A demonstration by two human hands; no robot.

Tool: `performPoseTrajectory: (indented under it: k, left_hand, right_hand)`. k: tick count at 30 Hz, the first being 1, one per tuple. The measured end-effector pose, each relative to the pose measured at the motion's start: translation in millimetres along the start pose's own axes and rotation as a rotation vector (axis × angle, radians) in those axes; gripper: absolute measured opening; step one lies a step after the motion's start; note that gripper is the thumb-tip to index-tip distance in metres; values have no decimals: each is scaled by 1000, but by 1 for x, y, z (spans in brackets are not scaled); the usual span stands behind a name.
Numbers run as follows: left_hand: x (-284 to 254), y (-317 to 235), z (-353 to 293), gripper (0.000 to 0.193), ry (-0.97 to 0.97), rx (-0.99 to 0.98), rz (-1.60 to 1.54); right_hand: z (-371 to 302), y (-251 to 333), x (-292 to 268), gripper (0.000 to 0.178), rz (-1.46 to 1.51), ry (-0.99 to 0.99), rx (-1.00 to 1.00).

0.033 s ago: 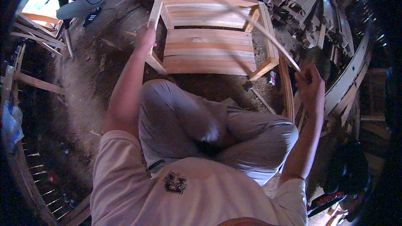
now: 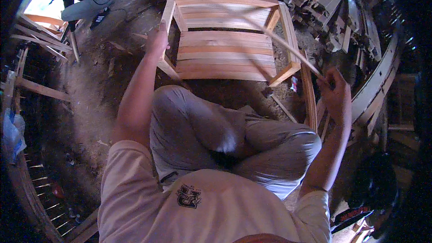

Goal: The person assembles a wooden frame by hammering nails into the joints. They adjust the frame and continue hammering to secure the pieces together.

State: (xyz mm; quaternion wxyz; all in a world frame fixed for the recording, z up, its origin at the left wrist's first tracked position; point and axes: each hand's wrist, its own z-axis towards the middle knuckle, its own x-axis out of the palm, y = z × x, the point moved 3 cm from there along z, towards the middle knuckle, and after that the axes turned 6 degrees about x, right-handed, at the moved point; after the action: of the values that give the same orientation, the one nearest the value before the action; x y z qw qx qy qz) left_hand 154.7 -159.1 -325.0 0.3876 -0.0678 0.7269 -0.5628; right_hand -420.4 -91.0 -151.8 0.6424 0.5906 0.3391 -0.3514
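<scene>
A slatted wooden bench (image 2: 227,55), pale and unfinished, stands on the ground just beyond my crossed legs. At its left side, my left hand (image 2: 157,41) is closed round the side frame piece. My right hand (image 2: 336,89), off to the right, pinches the near end of a thin wooden stick (image 2: 294,53). That stick slants up and to the left, crossing over the bench's right arm. Its far part is smeared by motion above the slats, so I cannot tell where it ends or whether it touches the bench.
Scrap wood (image 2: 330,11) is piled at the far right. Near my right knee a long board (image 2: 308,92) lies beside the bench. Loose planks (image 2: 40,40) lie at the left. Another person (image 2: 87,0) crouches at the far left. A plastic bag (image 2: 13,132) hangs at the left edge.
The stick's far part has swung down and nearer, over the bench slats. My right hand has shifted very slightly; my left hand keeps its hold on the bench.
</scene>
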Motion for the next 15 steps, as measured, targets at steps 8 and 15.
performPoseTrajectory:
  k: [8,15]
  left_hand:
    - [-5,-4,-3,81,40,147,-3]
    - [1,-22,-15,81,63,105,72]
  right_hand:
    - [17,21,34,21,-296,680,-24]
    - [41,-39,191,24,-310,736,-431]
